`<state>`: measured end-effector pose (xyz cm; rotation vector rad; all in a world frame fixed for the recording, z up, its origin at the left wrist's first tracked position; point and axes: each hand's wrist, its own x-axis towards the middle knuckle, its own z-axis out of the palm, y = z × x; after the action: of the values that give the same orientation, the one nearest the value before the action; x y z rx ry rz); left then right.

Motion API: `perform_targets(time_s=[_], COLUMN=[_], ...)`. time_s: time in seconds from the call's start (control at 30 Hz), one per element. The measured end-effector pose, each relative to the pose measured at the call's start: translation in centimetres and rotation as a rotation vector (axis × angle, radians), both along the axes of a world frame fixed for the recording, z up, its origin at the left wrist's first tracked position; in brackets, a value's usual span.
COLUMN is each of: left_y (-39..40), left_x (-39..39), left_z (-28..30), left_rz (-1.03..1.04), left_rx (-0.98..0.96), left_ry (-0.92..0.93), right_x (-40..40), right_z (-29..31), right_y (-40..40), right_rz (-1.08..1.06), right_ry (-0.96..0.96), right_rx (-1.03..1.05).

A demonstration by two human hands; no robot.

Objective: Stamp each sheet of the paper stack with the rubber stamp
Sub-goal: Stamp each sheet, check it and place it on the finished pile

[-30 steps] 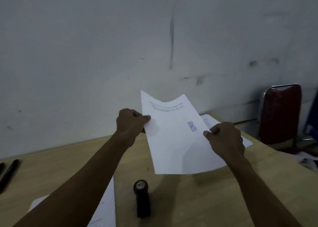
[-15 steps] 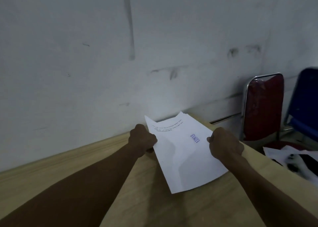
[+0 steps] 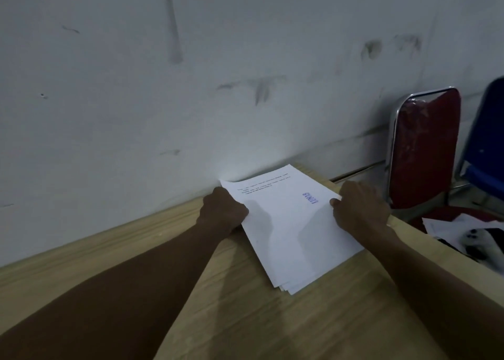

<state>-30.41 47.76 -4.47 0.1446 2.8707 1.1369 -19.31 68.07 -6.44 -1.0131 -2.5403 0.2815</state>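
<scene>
The paper stack [image 3: 294, 231] lies flat on the wooden worktop [image 3: 313, 321], at its far edge where the worktop meets the grey wall [image 3: 191, 87]. The stack's long axis runs diagonally: its far short edge sits against the wall, and its near short edge points toward the person and to the right. At the near corner the sheets are slightly fanned, so several lower edges show beneath the top sheet. The top sheet carries a few lines of small print along its far end and a blue stamp mark [image 3: 310, 197] near its right long edge; the mark's lettering runs along the sheet's long axis. The left hand [image 3: 223, 212] is at the stack's left long edge, fingers curled, gripping that edge. The right hand [image 3: 360, 209] is at the right long edge, just beside the stamp mark, thumb and fingers pinching the edge. Both forearms reach in from the near side of the view. Beyond the right end of the worktop stands a red chair [image 3: 428, 147] with a chrome frame, and beside it a blue chair [image 3: 488, 147]. Loose papers [image 3: 447, 223] lie on the red chair's seat.
</scene>
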Motion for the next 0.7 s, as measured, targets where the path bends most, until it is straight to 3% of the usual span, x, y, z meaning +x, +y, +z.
perform_targets(time_s=[0.1,0.43,0.7], left_y=[0.3,1.9,0.1], left_x=[0.5,2.8,4.7], left_z=[0.2,2.0,4.8], left_rz=[0.006,0.013,-0.139], left_rx=[-0.062,0.068,-0.065], left_ry=[-0.043,-0.229,-0.207], right_x=[0.0,0.7,2.6], right_z=[-0.2,-0.3,1.4], right_y=[-0.1,-0.5,-3.4], right_rz=[0.004,0.054,0.159], right_ry=[-0.022,-0.039,0.009], right_rx=[-0.005,-0.005,-0.024])
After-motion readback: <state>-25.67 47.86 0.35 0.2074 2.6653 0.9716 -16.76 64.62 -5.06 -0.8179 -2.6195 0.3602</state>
